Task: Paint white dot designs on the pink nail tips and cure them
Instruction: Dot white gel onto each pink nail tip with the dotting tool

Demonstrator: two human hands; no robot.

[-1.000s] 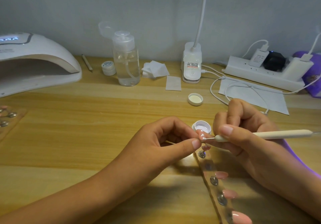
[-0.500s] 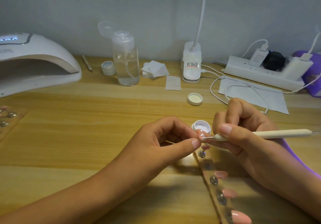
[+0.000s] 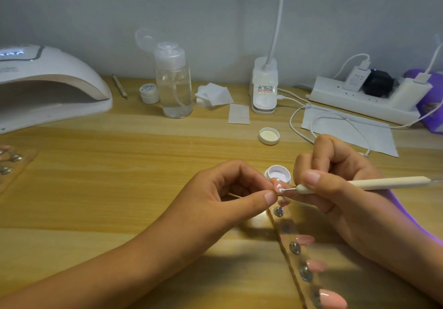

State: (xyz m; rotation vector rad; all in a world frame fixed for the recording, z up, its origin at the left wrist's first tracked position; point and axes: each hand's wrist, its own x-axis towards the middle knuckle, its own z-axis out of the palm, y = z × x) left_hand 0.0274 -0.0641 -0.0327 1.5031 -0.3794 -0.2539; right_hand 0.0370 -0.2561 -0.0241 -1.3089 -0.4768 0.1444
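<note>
Little has changed over the last second: the left hand and right hand have stayed almost exactly where they were, just in front of the open jar of white gel, and the metal point of the dotting tool is still laid against the pink nail tip. That nail tip is pinched between the thumb and forefinger of the left hand, while the right-hand fingers are closed round the tool near its working end. A few white dots can be made out on the held tip, so the dotting of this piece is judged to be under way rather than finished. Curing has not yet been reached, since the curing lamp stands well to the left of the jar, far across the worktop. Further pink tips sit on a clear strip running from just in front of the jar towards the viewer, and no dots can be seen on them. The number of dots cannot be counted, and what the held tip is mounted on is hidden by the left hand. The tool's far end is cut off at the right edge, and a second strip, far left of the jar, is cropped. The jar's lid lies just behind it.
</note>
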